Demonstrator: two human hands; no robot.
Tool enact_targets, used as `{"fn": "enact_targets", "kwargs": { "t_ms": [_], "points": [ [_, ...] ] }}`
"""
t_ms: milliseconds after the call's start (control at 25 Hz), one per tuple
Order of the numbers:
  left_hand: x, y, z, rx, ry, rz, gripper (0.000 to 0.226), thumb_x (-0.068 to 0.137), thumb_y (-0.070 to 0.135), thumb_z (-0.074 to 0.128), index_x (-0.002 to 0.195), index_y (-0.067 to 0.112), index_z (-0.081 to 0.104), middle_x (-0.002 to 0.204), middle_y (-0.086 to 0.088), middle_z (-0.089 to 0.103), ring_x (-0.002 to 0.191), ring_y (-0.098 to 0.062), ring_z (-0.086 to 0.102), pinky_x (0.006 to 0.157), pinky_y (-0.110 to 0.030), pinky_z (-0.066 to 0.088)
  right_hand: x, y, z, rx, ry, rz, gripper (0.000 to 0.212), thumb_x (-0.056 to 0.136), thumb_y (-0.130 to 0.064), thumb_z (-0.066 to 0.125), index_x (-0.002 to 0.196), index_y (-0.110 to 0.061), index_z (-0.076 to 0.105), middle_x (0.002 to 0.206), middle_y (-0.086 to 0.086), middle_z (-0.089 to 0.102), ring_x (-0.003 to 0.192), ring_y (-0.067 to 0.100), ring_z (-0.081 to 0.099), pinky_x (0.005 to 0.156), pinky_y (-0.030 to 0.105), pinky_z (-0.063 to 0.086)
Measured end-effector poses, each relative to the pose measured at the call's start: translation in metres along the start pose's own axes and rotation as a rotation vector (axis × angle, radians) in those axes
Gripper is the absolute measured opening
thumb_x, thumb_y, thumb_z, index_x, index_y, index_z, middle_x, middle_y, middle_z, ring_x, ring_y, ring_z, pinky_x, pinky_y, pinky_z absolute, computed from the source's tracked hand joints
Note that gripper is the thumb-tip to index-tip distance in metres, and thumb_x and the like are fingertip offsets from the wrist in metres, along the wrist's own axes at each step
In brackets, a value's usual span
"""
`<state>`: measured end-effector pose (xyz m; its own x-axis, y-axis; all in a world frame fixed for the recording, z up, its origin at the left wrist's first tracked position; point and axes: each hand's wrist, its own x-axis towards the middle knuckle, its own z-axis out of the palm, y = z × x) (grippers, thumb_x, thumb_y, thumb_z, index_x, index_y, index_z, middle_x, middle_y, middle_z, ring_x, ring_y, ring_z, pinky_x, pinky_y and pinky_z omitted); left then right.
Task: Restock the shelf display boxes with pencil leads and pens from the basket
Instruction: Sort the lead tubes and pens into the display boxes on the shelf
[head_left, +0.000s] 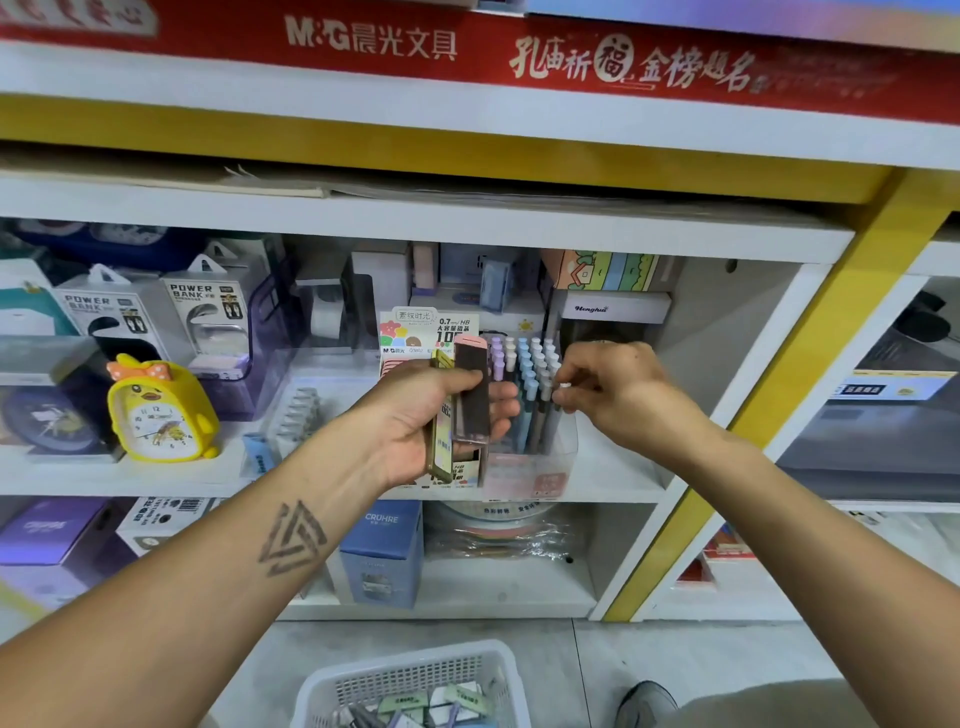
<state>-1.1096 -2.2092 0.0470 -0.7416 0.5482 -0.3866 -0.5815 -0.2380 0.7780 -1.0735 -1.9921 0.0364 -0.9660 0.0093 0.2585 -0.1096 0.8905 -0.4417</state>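
My left hand (415, 415) grips several pencil lead cases (470, 395), one with a pink cap and dark body, one yellow-green, upright in front of the pencil lead display box (415, 332). My right hand (608, 389) pinches the top of a pen among the pastel pens (524, 374) standing in the clear pen display box (540, 467) on the middle shelf. The white basket (405, 680) sits on the floor below, with more lead cases and pens inside.
A yellow duck alarm clock (158, 410) and power bank packs (208, 312) stand left on the same shelf. A blue box (382, 551) sits on the shelf below. A yellow shelf post (779, 405) rises on the right. A shoe (647, 701) is beside the basket.
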Motion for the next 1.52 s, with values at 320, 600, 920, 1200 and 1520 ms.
{"fn": "enact_targets", "kwargs": {
  "t_ms": [320, 600, 920, 1200, 1520],
  "points": [
    [-0.008, 0.002, -0.008, 0.209, -0.034, 0.108, 0.029, 0.092, 0.014, 0.065, 0.117, 0.000, 0.066, 0.094, -0.014, 0.069, 0.067, -0.015, 0.059, 0.057, -0.024, 0.048, 0.008, -0.051, -0.002, 0.519, 0.033, 0.224, 0.027, 0.092, -0.048, 0.066, 0.103, -0.024, 0.072, 0.074, -0.002, 0.070, 0.062, 0.013, 0.059, 0.055, 0.027, 0.045],
    [-0.022, 0.032, -0.039, 0.191, 0.186, 0.203, 0.024, 0.098, 0.015, 0.057, 0.117, 0.004, 0.067, 0.104, -0.019, 0.073, 0.084, -0.026, 0.073, 0.069, -0.042, 0.062, 0.028, -0.084, 0.013, 0.793, 0.087, 0.178, 0.017, 0.095, -0.003, 0.064, 0.109, -0.012, 0.059, 0.071, 0.004, 0.071, 0.050, 0.014, 0.058, 0.046, 0.025, 0.047],
    [-0.036, 0.051, -0.075, 0.283, 0.337, 0.138, 0.013, 0.091, 0.026, 0.056, 0.094, 0.014, 0.050, 0.064, -0.007, 0.051, 0.046, -0.015, 0.033, 0.045, -0.022, 0.026, 0.033, -0.099, 0.045, 0.452, 0.058, -0.173, 0.025, 0.096, -0.013, 0.065, 0.104, -0.036, 0.064, 0.092, -0.004, 0.068, 0.069, 0.017, 0.071, 0.071, 0.040, 0.061],
    [-0.043, 0.046, -0.088, 0.263, 0.358, 0.148, 0.004, 0.099, 0.012, 0.047, 0.102, 0.009, 0.047, 0.071, -0.020, 0.063, 0.053, -0.025, 0.055, 0.048, -0.029, 0.047, 0.037, -0.106, 0.076, 0.018, 0.015, -0.229, 0.015, 0.093, -0.031, 0.068, 0.099, -0.029, 0.054, 0.084, -0.007, 0.068, 0.082, 0.021, 0.064, 0.074, 0.041, 0.054],
    [-0.048, 0.037, -0.090, 0.318, 0.241, 0.122, 0.012, 0.096, -0.005, 0.047, 0.100, -0.001, 0.057, 0.076, -0.018, 0.060, 0.066, -0.030, 0.060, 0.069, -0.044, 0.053, 0.040, -0.108, 0.091, -0.106, -0.011, -0.226, 0.005, 0.094, -0.026, 0.065, 0.094, -0.025, 0.071, 0.088, -0.012, 0.061, 0.095, 0.016, 0.057, 0.080, 0.036, 0.049]
  ]
}}
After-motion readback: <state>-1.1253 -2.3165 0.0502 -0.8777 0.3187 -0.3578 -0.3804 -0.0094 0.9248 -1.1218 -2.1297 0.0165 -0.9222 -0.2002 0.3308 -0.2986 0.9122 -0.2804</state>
